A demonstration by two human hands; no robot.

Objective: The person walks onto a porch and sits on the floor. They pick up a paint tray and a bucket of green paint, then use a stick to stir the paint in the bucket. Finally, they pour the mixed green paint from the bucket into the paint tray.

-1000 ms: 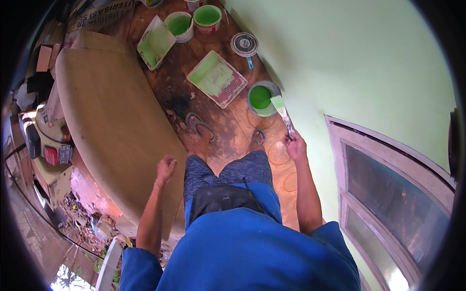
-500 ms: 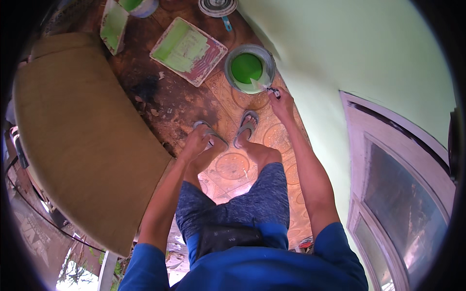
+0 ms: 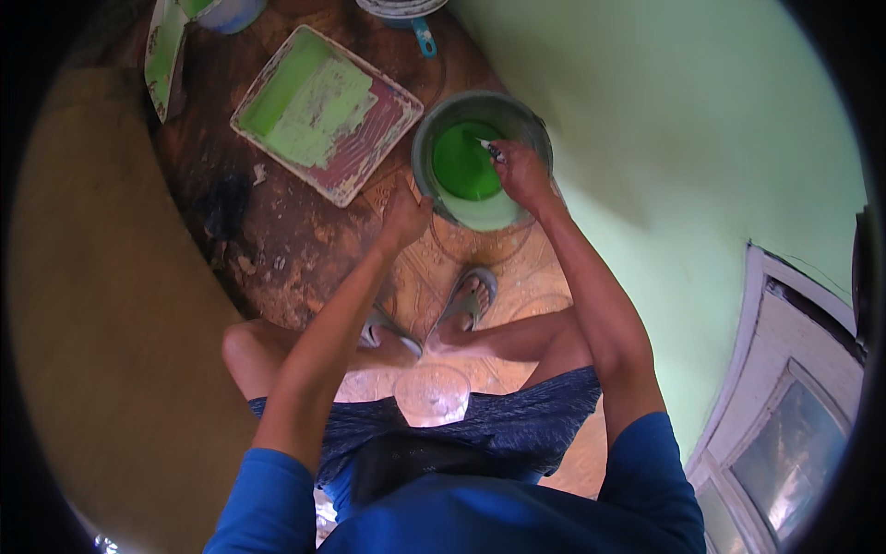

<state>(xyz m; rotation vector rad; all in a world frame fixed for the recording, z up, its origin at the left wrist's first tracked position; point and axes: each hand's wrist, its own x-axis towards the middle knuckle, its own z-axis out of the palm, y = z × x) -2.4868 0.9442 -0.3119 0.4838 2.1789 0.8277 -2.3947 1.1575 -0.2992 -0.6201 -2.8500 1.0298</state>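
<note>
Wall (image 3: 664, 166) looks already green; paint (image 3: 459, 168) remains in bucket (image 3: 482, 105). Right grip (image 3: 524, 175) holds brush (image 3: 497, 153); left grip's (image 3: 406, 220) hold, I cannot tell.

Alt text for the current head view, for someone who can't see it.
A person's right hand holds a brush over green paint in a round grey bucket, with the left hand at the bucket's rim. A paint-smeared tray lies to the left on the stained floor; a pale green wall rises on the right.
</note>
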